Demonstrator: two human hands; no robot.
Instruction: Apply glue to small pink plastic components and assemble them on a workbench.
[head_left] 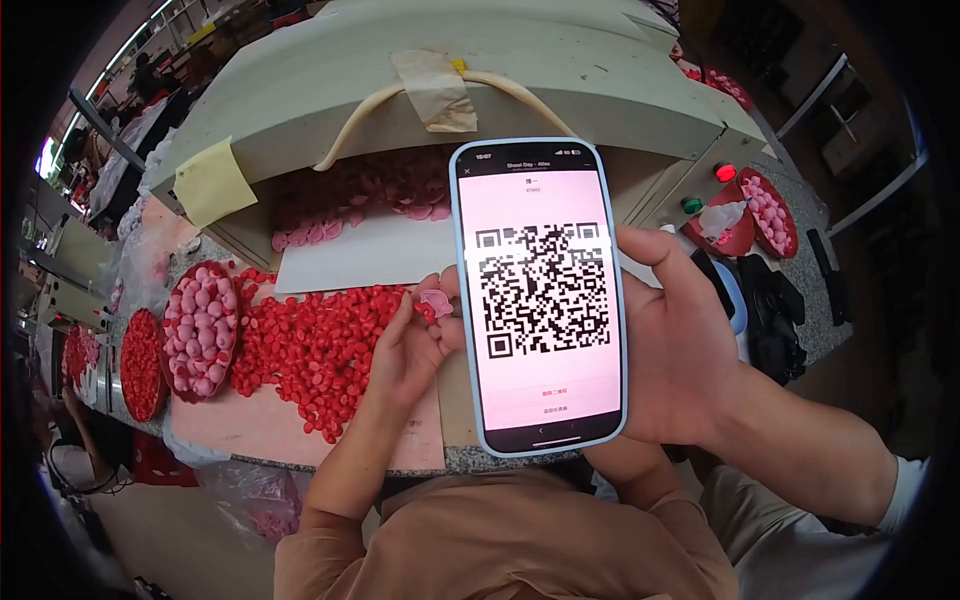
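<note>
Frame centre: the left hand [407, 352] pinches a small pink-and-red petal-shaped piece [434, 304]; beside it, a co-worker's hand [685, 345] holds a blue-cased rectangular phone [545, 375], presumably to face the camera, hiding the right hand, whose state cannot be told

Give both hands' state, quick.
Left hand: closed, holding a small pink-and-red piece.
Right hand: mostly hidden behind the phone in another person's hand; can't tell.
</note>
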